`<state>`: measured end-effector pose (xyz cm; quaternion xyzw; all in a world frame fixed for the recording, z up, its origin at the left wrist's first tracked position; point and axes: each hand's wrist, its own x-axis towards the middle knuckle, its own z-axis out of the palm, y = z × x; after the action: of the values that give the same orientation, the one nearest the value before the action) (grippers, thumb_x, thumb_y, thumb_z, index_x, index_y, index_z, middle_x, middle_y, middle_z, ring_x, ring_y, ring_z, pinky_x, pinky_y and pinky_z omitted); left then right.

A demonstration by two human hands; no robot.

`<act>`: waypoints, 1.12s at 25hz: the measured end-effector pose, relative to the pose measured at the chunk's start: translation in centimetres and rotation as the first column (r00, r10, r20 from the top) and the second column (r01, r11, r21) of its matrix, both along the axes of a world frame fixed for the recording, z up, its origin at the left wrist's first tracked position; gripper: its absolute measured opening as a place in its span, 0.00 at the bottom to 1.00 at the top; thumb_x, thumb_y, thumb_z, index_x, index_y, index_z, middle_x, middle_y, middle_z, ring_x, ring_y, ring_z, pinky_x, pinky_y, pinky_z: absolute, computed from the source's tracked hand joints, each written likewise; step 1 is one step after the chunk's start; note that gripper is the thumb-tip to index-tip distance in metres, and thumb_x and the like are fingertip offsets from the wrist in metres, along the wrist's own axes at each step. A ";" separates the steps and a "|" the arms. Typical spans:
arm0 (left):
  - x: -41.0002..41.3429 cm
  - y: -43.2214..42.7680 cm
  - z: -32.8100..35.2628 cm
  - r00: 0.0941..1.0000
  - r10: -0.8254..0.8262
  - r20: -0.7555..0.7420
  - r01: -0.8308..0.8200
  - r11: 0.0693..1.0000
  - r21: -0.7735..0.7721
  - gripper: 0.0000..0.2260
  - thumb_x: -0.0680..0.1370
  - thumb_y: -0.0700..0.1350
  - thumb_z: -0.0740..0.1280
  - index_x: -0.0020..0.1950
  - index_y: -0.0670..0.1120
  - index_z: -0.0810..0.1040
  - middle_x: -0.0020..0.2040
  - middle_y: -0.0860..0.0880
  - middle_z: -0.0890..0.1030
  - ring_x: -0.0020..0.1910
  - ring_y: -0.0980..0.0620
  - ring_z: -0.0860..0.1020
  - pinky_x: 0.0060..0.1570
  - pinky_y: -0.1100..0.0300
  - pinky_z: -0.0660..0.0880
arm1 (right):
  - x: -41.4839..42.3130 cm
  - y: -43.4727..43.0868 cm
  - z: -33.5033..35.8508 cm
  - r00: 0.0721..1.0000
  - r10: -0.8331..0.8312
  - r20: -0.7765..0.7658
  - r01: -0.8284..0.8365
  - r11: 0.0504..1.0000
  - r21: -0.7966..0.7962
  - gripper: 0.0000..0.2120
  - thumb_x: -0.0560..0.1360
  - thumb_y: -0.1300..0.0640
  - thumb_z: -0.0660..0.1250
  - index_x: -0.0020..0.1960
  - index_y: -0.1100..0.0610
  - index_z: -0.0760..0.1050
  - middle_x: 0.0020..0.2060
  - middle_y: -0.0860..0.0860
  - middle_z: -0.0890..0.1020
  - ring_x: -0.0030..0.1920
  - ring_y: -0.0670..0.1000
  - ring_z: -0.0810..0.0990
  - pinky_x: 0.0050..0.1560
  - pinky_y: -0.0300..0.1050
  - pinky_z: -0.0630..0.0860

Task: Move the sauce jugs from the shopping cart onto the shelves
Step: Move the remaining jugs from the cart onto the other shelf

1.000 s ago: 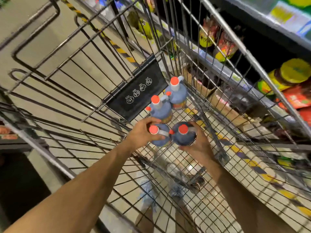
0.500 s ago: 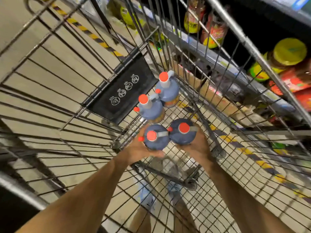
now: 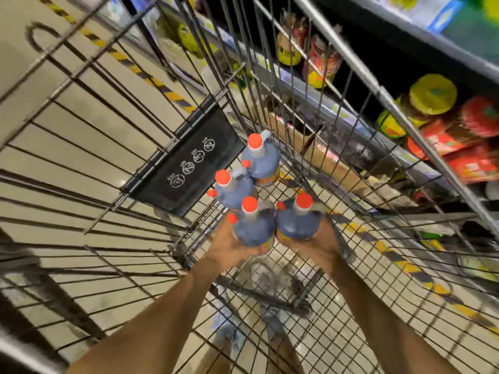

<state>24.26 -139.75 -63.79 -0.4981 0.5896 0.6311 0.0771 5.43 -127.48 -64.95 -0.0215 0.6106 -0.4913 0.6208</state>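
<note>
Several dark sauce jugs with orange caps are inside the wire shopping cart (image 3: 89,147). My left hand (image 3: 229,245) is shut on the near-left jug (image 3: 253,228), held above the cart floor. My right hand (image 3: 317,242) is shut on the near-right jug (image 3: 298,221) beside it. Two more jugs stand farther in: one (image 3: 233,188) by the black flap and one (image 3: 260,157) near the cart's far corner. The shelves (image 3: 337,95) run along the right, beyond the cart's wire side.
A black warning flap (image 3: 189,157) hangs on the cart's far end. The shelves hold yellow-lidded jars (image 3: 429,95), red packets (image 3: 469,157) and a cardboard box (image 3: 324,157). A yellow-black striped line (image 3: 121,58) marks the floor. My feet show through the cart floor.
Both hands have risen with their jugs off the cart floor, and the jugs now stand taller in view. The camera has tilted, shifting the scene.
</note>
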 end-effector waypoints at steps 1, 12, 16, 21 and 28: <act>-0.4 0.1 0.7 0.998 0.015 -0.067 -0.012 0.999 0.049 0.13 0.74 0.44 0.74 0.58 0.46 0.81 0.54 0.48 0.85 0.52 0.53 0.83 0.59 0.50 0.79 | -0.4 0.5 0.7 0.999 0.003 -0.041 -0.002 1.000 0.026 0.20 0.60 0.65 0.81 0.50 0.57 0.82 0.45 0.55 0.86 0.50 0.59 0.84 0.51 0.53 0.79; -3.4 1.0 17.9 0.952 0.084 -0.294 -0.070 0.996 0.056 0.29 0.70 0.40 0.77 0.68 0.47 0.71 0.53 0.52 0.83 0.44 0.61 0.83 0.44 0.67 0.79 | -1.3 3.5 19.7 0.943 -0.122 -0.309 0.053 0.973 -0.223 0.27 0.66 0.67 0.77 0.62 0.55 0.74 0.45 0.43 0.87 0.45 0.45 0.86 0.46 0.47 0.81; -2.5 0.7 23.7 0.885 0.126 -0.447 -0.073 0.988 0.134 0.34 0.66 0.55 0.78 0.69 0.47 0.73 0.60 0.45 0.83 0.58 0.44 0.81 0.60 0.44 0.77 | 0.1 2.8 28.1 0.931 -0.153 -0.332 0.049 0.953 -0.300 0.31 0.61 0.62 0.78 0.63 0.59 0.75 0.48 0.51 0.86 0.46 0.46 0.86 0.46 0.44 0.81; -0.3 0.7 31.4 0.802 0.067 -0.593 0.018 0.990 0.136 0.26 0.74 0.55 0.72 0.68 0.46 0.73 0.60 0.45 0.82 0.59 0.45 0.81 0.57 0.50 0.78 | 4.4 3.5 36.3 0.903 -0.324 -0.284 0.193 0.893 -0.406 0.25 0.70 0.54 0.75 0.66 0.57 0.75 0.53 0.55 0.86 0.50 0.53 0.86 0.45 0.45 0.81; 2.0 2.3 41.5 0.735 -0.127 -0.667 0.165 0.986 -0.006 0.24 0.70 0.58 0.71 0.62 0.48 0.78 0.54 0.45 0.85 0.53 0.46 0.84 0.52 0.52 0.80 | 10.5 7.1 43.7 0.746 -0.587 -0.314 0.371 0.759 -0.535 0.25 0.68 0.53 0.74 0.64 0.57 0.76 0.52 0.56 0.86 0.48 0.54 0.86 0.45 0.49 0.82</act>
<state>26.26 -137.49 -22.29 -0.1908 0.5986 0.7744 -0.0751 15.89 -120.41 -21.25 -0.1156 0.5969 -0.7421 0.2822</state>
